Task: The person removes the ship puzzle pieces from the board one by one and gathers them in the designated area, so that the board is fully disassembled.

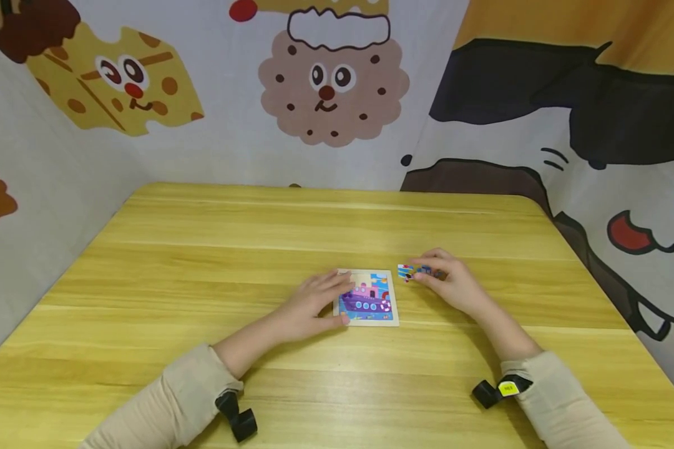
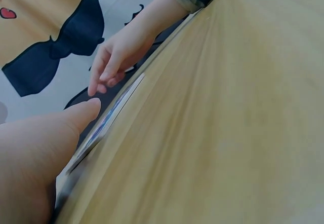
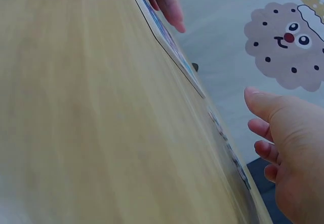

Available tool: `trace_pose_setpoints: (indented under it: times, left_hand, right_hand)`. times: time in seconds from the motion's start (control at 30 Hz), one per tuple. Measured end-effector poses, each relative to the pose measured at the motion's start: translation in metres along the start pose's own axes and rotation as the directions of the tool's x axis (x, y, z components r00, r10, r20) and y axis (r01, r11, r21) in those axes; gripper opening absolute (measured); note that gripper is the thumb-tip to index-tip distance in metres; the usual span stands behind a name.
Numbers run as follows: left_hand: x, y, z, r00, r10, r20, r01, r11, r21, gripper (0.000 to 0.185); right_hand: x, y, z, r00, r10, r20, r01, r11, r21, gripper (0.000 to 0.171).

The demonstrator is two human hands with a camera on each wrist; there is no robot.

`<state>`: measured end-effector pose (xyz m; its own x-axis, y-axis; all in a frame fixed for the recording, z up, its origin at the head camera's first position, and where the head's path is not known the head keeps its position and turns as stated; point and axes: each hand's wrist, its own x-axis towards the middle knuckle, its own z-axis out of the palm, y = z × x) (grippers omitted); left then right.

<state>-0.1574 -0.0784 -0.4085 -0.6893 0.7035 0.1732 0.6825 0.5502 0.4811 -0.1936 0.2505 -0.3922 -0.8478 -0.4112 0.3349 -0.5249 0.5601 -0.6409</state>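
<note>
A square jigsaw puzzle (image 1: 366, 305) with a pale frame lies flat on the table, showing a purple and pink ship on blue. Near its top is a cream-coloured bare patch. My left hand (image 1: 314, 305) rests on the puzzle's left side, fingers spread over the frame and thumb at the lower left corner. To the right of the board, loose puzzle pieces (image 1: 405, 272) lie together on the table, also seen edge-on as thin pieces (image 3: 229, 145) in the right wrist view. Over them is my right hand (image 1: 452, 282), thumb and fingers apart, partly hiding them; I see nothing held.
The wooden table (image 1: 337, 386) extends around the puzzle on all sides. Behind it hangs a white curtain (image 1: 213, 156) printed with cartoon food and faces. Black wrist-worn devices (image 1: 237, 416) sit at both sleeves.
</note>
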Motion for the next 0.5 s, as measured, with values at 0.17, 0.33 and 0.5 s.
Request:
trace_pose_setpoints:
  times: [0.17,0.33,0.5]
  left_hand:
    - [0.0,0.006,0.002,0.999,0.012,0.04,-0.013,0.999,0.036,0.066]
    - [-0.001,0.01,0.004,0.997,0.017,0.081,-0.02,0.999,0.042,0.066]
    - [-0.001,0.01,0.005,0.992,0.035,0.125,-0.041,0.998,0.046,0.066]
  right_hand:
    - [0.002,-0.004,0.007,1.0,-0.017,0.008,0.017,1.0,0.004,0.028]
    - [0.006,-0.008,0.014,0.999,-0.001,0.045,0.001,1.0,0.013,0.029]
    - [0.011,-0.013,0.02,0.996,-0.001,0.089,-0.001,1.0,0.021,0.031]
